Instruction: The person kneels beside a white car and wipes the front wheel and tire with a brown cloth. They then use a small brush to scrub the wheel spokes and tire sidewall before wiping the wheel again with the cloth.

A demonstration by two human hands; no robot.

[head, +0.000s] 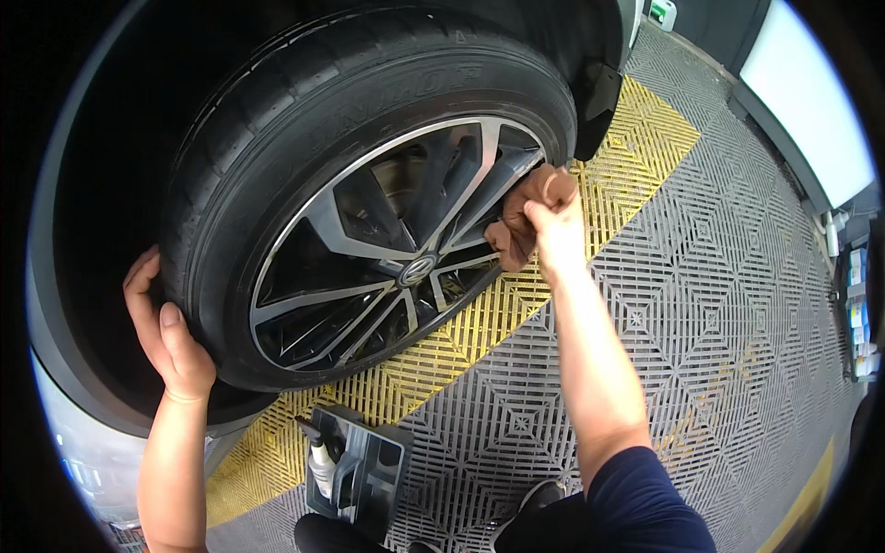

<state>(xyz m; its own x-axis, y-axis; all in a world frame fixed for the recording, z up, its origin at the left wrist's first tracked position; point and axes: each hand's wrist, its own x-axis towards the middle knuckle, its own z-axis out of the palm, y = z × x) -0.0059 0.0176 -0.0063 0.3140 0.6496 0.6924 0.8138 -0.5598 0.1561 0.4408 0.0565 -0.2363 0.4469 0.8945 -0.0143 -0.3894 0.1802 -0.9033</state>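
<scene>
A car wheel with a black tyre (pixel 238 148) and a black and silver alloy rim (pixel 332 235) fills the middle of the head view. My left hand (pixel 173 339) rests against the tyre tread at the left, fingers spread and holding nothing. At the rim's right edge, my right hand (pixel 556 225) grips a brown cloth (pixel 522 221) that lies against the rim and hides part of it. The Volkswagen hub cap (pixel 416 270) sits at the rim's centre.
A grey caddy (pixel 377 470) with a spray bottle (pixel 321 466) stands on the grey and yellow floor grating (pixel 664 290) below the wheel. The wheel arch (pixel 90 332) surrounds the tyre. A white jug (pixel 662 14) is at the top right; supplies (pixel 859 304) are at the right edge.
</scene>
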